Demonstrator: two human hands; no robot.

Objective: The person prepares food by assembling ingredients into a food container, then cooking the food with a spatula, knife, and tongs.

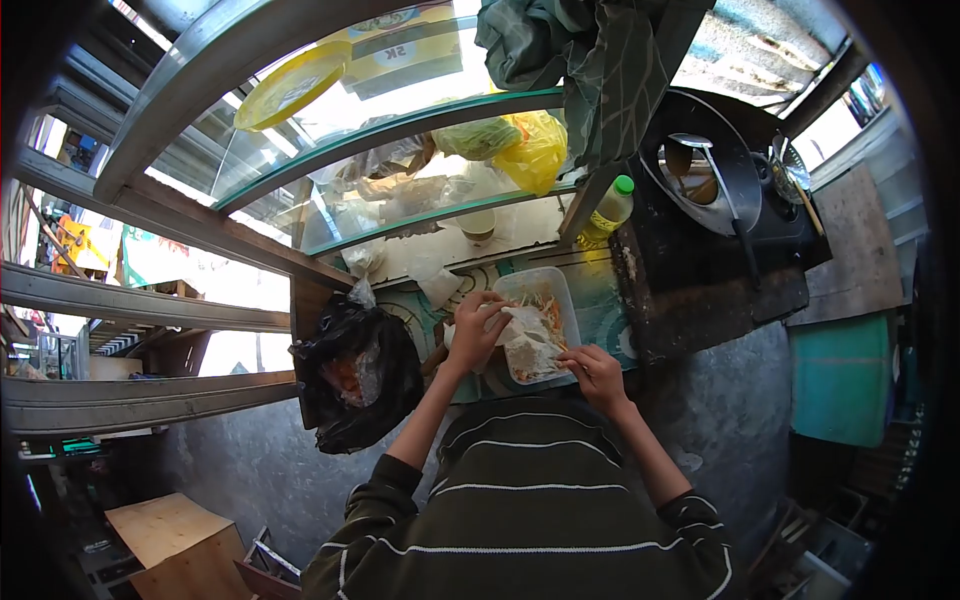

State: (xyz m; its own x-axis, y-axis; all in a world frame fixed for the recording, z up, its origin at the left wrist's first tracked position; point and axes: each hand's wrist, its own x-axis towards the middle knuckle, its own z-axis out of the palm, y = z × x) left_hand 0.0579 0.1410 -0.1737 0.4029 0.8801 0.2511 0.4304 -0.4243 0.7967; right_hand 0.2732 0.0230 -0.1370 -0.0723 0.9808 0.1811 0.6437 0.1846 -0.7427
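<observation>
A clear plastic container (573, 318) holds shredded vegetables (549, 310), whitish and orange. Across its near part lies a thin white sheet that looks like a spring roll wrapper (530, 352). My left hand (478, 332) is at the container's left side, its fingers curled on the wrapper's upper left edge. At the lower right, my right hand (597, 378) pinches the wrapper's edge between thumb and fingers. Exactly how the left fingertips grip is hard to see. Beside my left wrist, a brown object is partly hidden.
An open black plastic bag (395, 375) sits left of the container. On the right, a stove (690, 300) carries a large wok (735, 120) with utensils. A green-capped bottle (610, 208) stands behind the container, near a glass shelf (400, 228) with a yellow bag (535, 155).
</observation>
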